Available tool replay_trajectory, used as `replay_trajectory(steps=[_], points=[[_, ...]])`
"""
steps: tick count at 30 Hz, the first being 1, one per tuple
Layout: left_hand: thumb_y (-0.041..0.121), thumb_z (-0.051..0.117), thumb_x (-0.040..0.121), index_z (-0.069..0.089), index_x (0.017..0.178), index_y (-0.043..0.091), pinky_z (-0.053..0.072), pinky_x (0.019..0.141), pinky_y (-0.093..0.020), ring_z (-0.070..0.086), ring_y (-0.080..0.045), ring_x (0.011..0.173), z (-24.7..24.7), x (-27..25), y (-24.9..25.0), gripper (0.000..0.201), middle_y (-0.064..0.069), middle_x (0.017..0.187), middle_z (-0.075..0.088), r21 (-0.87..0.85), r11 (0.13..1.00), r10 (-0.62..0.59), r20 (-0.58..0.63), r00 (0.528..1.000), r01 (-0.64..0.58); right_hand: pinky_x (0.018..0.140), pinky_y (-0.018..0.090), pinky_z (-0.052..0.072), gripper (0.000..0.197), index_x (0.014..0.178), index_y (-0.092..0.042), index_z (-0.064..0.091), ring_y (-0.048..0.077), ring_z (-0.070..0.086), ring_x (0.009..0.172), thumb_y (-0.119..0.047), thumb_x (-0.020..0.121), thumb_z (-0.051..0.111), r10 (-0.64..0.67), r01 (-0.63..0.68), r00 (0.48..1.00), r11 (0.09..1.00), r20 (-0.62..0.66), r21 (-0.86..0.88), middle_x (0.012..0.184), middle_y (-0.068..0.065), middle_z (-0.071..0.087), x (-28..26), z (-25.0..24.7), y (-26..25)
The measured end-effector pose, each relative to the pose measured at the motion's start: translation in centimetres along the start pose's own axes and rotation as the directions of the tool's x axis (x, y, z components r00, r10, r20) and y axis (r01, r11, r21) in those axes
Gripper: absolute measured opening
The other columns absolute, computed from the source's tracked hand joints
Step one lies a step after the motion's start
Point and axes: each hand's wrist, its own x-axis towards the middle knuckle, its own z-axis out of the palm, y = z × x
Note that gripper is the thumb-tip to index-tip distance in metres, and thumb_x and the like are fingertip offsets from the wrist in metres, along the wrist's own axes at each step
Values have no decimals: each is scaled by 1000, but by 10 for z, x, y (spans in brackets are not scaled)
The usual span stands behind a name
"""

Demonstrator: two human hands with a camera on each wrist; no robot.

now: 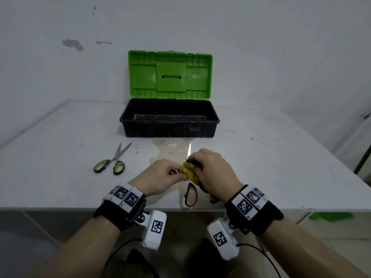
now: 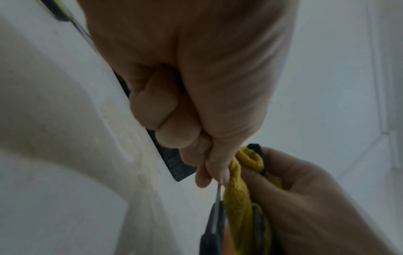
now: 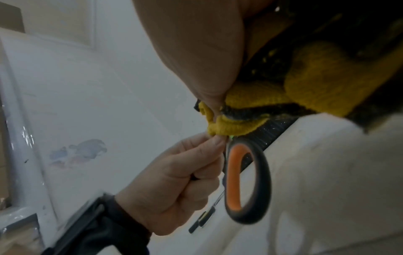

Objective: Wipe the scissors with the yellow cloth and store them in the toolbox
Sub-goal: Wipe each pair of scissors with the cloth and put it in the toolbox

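A pair of scissors with orange-and-black handles [image 1: 191,194] hangs over the table's near edge, blade tip [image 1: 189,149] pointing towards the toolbox. My left hand [image 1: 176,173] pinches them just above the handle loop [image 3: 248,181], fingers curled [image 2: 202,165]. My right hand [image 1: 200,163] grips the yellow cloth [image 1: 189,171], folded around the blade so that most of the blade is hidden. The cloth [image 2: 237,198] touches my left fingertips. The toolbox [image 1: 169,125] stands open beyond my hands, black base, green lid [image 1: 170,74] upright.
A second pair of scissors with green handles [image 1: 112,161] lies on the white table [image 1: 271,157] to the left, blades slightly apart. The wall stands right behind the toolbox. The table's front edge [image 1: 60,208] runs just under my wrists.
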Motion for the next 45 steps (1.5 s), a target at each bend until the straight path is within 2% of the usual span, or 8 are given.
replay_trajectory(steps=[5, 9, 16, 22, 25, 29, 39, 45], points=[[48, 66, 89, 73, 80, 27, 45, 68, -26, 61, -12, 75, 7, -2, 0, 24, 1, 79, 68, 101, 994, 32, 28, 999, -35, 71, 41, 53, 17, 102, -21, 67, 23, 59, 87, -21, 94, 52, 132, -139, 980, 990, -151, -34, 98, 0, 60, 24, -8, 7], [45, 65, 91, 73, 78, 26, 44, 62, -32, 54, -12, 60, 7, -4, -1, 24, -4, 70, 63, -15, 1000, -24, -5, 1000, 24, 76, 41, 53, 14, 102, -22, 68, 23, 60, 89, -24, 93, 57, 168, -162, 965, 986, -199, 47, 98, 1, 63, 32, -18, 12], [30, 66, 92, 77, 86, 23, 37, 56, -18, 47, -1, 51, 3, -2, 4, 15, 13, 59, 56, -63, 998, -6, 1, 1000, 6, 77, 40, 52, 19, 108, -22, 68, 21, 58, 91, -24, 92, 58, 85, -85, 996, 996, 9, 9, 101, -1, 62, -1, -5, -9], [44, 67, 90, 75, 83, 23, 47, 71, -29, 61, -15, 76, 11, -4, 4, 24, 0, 78, 68, 80, 996, 48, 22, 999, -50, 69, 39, 51, 19, 100, -20, 67, 26, 59, 86, -19, 94, 49, 172, -180, 979, 981, -114, -71, 98, 2, 59, 23, -13, -4], [41, 65, 92, 74, 84, 21, 45, 64, -28, 57, -12, 64, 13, -5, 3, 24, 0, 73, 66, 24, 1000, 14, -15, 1000, -14, 72, 39, 53, 20, 102, -22, 67, 25, 59, 88, -17, 94, 50, 206, -213, 968, 976, -142, -36, 99, 1, 60, 32, -21, -1], [35, 64, 94, 73, 81, 20, 35, 51, -22, 42, -5, 48, 8, -6, 2, 22, 9, 56, 51, -144, 988, -56, -29, 998, 51, 74, 42, 55, 15, 97, -23, 69, 22, 61, 83, -23, 93, 54, 160, -160, 986, 987, -53, 5, 94, -1, 63, 16, -21, -4], [12, 52, 100, 65, 78, 14, 29, 42, -19, 36, -8, 45, 12, -5, 12, 25, 2, 59, 45, -327, 932, -156, 34, 987, 158, 73, 41, 52, 20, 107, -24, 68, 21, 58, 89, -34, 94, 56, 74, -71, 993, 997, 90, -34, 101, -2, 58, -7, -4, -3], [20, 56, 99, 70, 86, 10, 34, 43, -18, 39, -8, 47, 11, -2, 11, 22, 1, 63, 51, -308, 939, -175, -34, 984, 156, 70, 39, 53, 24, 116, -25, 66, 19, 57, 91, -32, 97, 53, -56, 76, 986, 989, 154, -126, 104, -3, 54, -12, -6, -3]])
